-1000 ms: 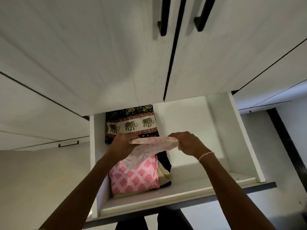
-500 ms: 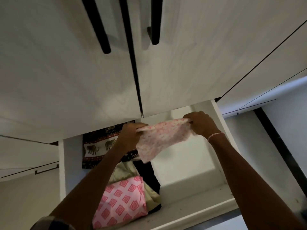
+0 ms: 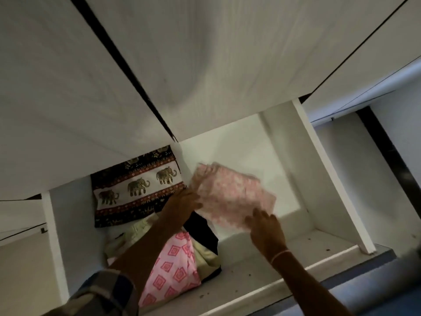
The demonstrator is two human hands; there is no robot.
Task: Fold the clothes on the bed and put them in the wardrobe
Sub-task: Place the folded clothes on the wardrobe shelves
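**Stowing under way: a folded piece is going into the open drawer**

I record the wardrobe doors (image 3: 205, 65) shut across the upper frame, from 9 round to 3 o'clock. Below them, at 6 o'clock, the drawer (image 3: 328, 176) stands pulled out.

The drawer's half toward 9 o'clock is stocked. An elephant-print cloth (image 3: 136, 185) lies flat at the drawer's 10 o'clock. Nearer me, at 7 o'clock, a pink diamond-print piece (image 3: 173, 272) sits on a cream garment (image 3: 207, 254). A black garment (image 3: 200, 231) touches them on the 3 o'clock side. All four look folded, so I judge that part of the job done.

The floral cloth (image 3: 232, 197), folded to a small rectangle, is over the bare half of the drawer, just beside the elephant-print cloth. Motion blur stops me saying whether it has reached the drawer floor.

The left hand (image 3: 186, 201) is at this cloth's 9 o'clock edge. I cannot tell whether its fingers pinch the fabric or merely press it. The right hand (image 3: 264, 229) is at the cloth's 5 o'clock corner, fingers spread and fairly straight against it, not curled round it.

Finding: placement of this piece looks close to complete, with the release outstanding and the drawer not yet shut. The bed is out of view, so I cannot say how many clothes are left to fold and carry.

Minor items: a checked sleeve (image 3: 107, 293) on the left arm and a thin bracelet (image 3: 280, 255) on the right wrist.
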